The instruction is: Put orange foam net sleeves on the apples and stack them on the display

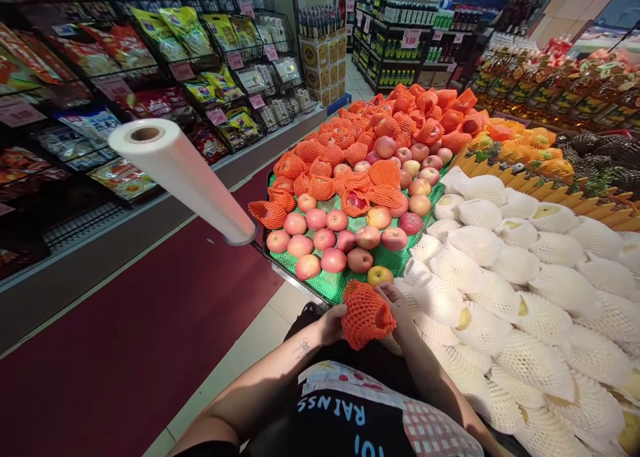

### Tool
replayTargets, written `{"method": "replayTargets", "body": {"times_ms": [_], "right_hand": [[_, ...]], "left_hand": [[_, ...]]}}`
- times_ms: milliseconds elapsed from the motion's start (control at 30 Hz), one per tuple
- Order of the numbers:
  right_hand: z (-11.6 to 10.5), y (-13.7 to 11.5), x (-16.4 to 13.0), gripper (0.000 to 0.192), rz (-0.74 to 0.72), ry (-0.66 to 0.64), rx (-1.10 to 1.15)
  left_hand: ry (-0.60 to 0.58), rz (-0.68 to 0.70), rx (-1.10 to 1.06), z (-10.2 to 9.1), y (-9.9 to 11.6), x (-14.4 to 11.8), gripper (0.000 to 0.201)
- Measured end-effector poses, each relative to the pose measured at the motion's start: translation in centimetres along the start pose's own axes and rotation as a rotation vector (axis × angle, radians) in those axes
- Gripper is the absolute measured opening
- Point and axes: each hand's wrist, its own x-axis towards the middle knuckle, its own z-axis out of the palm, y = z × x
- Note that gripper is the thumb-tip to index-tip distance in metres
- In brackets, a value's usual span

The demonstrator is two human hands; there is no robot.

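An orange foam fruit net [367, 314] is held between my two hands at the near edge of the apple display, its open end turned to the right. My left hand [334, 325] grips the net's left side, with the fingers partly hidden behind it. On the other side, my right hand [399, 305] pinches the net near its opening. The net bulges, but I cannot tell whether fruit is inside. A yellowish apple [379, 275] lies just beyond the net, close to my right fingertips. Bare red apples [333, 260] rest on a green mesh mat [323, 286] farther forward.
Apples in orange nets [345, 137] are heaped behind the bare ones. White-netted fruit [495, 264] fills the stand on the right. A roll of plastic bags [187, 184] stands tilted at the display's left corner. Snack shelves [150, 64] line the left side.
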Motion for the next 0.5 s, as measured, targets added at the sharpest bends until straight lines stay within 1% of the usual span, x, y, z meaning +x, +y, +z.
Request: {"method": "replayTargets", "body": {"times_ms": [100,167,233,300,400,500], "right_hand": [[-0.5,0.5,-0.8,0.045,0.017,0.003,0.025],[-1.1,0.6,-1.5,0.042,0.01,0.026,0.022],[-1.7,0.5,-2.1,0.041,0.006,0.049,0.025],[-2.4,0.3,-2.5,0.041,0.039,0.031,0.053],[-2.9,0.1,-2.7,0.039,0.094,-0.01,0.102],[-2.6,0.4,-2.7,0.038,0.082,0.034,0.176]], "left_hand": [[0.053,0.068,-0.071,0.0,0.0,0.0,0.043],[0.071,0.063,-0.094,-0.3,-0.3,0.0,0.041],[0.061,0.052,-0.11,-0.7,-0.6,0.1,0.042],[0.061,0.047,-0.134,-0.9,-0.8,0.1,0.045],[0.118,0.046,-0.169,-0.3,-0.4,0.0,0.043],[0.165,0.075,-0.187,1.1,0.4,-0.1,0.043]]}}
